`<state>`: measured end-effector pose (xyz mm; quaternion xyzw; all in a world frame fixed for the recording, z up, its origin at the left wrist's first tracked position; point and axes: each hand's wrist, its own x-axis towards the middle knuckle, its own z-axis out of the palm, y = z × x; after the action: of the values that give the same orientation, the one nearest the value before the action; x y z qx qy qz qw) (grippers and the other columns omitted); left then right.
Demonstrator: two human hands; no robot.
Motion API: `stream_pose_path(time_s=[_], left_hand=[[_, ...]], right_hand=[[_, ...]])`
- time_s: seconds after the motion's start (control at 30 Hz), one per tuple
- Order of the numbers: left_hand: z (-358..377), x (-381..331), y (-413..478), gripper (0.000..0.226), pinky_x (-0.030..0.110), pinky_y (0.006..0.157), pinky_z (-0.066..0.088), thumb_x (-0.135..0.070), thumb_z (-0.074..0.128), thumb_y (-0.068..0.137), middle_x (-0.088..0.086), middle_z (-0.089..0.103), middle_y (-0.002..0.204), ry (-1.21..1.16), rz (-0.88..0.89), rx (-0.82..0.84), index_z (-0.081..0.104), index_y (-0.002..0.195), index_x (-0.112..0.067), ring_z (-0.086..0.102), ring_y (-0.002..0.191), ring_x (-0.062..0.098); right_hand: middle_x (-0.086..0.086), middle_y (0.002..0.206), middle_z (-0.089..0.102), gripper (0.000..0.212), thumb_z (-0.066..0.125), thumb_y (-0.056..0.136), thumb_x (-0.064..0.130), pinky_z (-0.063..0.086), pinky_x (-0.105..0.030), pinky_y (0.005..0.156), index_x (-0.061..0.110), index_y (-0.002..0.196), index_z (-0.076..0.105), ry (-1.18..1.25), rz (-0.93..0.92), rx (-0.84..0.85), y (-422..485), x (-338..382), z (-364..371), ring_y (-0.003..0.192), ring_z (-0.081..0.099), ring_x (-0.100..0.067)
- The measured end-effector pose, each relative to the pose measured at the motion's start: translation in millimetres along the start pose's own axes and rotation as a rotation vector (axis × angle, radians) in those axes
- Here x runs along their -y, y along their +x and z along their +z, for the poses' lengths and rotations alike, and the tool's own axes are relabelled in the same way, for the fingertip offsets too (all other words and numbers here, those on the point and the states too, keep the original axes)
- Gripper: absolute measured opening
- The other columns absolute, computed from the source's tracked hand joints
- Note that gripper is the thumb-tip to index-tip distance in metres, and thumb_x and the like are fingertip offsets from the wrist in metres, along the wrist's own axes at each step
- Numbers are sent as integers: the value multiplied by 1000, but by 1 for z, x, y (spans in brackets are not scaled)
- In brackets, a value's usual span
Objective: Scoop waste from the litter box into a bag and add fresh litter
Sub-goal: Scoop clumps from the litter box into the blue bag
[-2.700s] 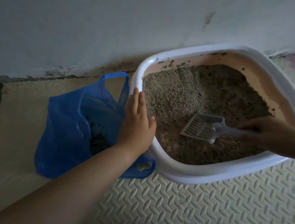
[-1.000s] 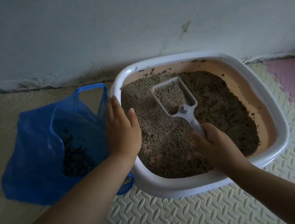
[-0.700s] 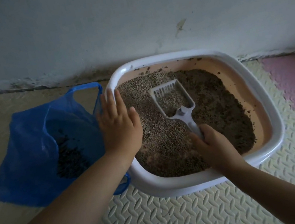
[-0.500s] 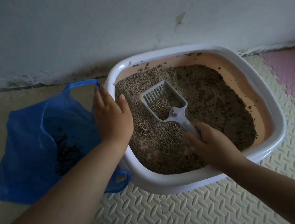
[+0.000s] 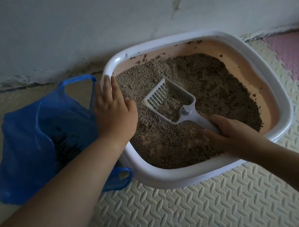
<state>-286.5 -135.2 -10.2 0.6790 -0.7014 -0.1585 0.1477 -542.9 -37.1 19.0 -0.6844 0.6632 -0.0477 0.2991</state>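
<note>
Over the litter box (image 5: 207, 172), the right hand (image 5: 230, 134) grips a slotted scoop (image 5: 170, 100) sifting granules, while the left hand (image 5: 115, 114), fingers flat, steadies the rim beside the blue bag (image 5: 28, 130).

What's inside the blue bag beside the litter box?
A dark pile of granular clumps shows inside the blue bag. The left forearm and the bag's folds cover the rest.

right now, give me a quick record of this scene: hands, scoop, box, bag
litter box: white rim, grey litter inside
scoop: slotted, some litter in it, above the box's litter
bag: blue, open, left of the box, dark waste inside
left hand: flat, fingers straight, on the box's left rim
right hand: grips the scoop's handle
</note>
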Motion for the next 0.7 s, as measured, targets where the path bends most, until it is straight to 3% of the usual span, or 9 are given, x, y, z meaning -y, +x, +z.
stream_pose_path(time_s=[0.13,0.2,0.33,0.47,0.7], left_hand=[[-5,1,0,69,32,118,-2,-32,14,87,2,-2,160,-173,17,15,7,152,-12,-5,146,17],[-6,1,0,71,30,118,-1,-32,14,85,2,0,160,-222,13,11,7,153,-12,-3,146,16],[-4,2,0,66,29,117,0,-32,13,90,1,2,160,-243,7,-2,8,152,-13,-2,146,15],[-3,4,-1,57,27,117,4,-29,20,98,-2,8,160,-360,-5,-36,13,152,-15,2,145,11],[-2,4,-1,55,30,119,6,-19,29,100,-5,6,160,-365,-4,-37,12,153,-17,1,146,9]], right_hand=[[8,56,48,37,35,77,64,36,-21,51,28,78,44,-25,-68,9,-1,-4,-8,53,49,-6],[11,56,50,29,39,80,60,38,-17,52,31,78,44,-16,-70,19,0,-5,-8,57,52,-1],[7,59,51,17,54,90,42,38,-23,54,25,88,53,-88,-79,45,4,-10,-8,60,53,-7],[7,63,54,9,57,91,38,40,-23,55,30,87,55,-168,-39,192,7,-7,-19,54,50,-5],[5,71,58,20,48,96,36,38,-19,51,22,88,60,-309,109,361,5,21,-19,59,52,-6]])
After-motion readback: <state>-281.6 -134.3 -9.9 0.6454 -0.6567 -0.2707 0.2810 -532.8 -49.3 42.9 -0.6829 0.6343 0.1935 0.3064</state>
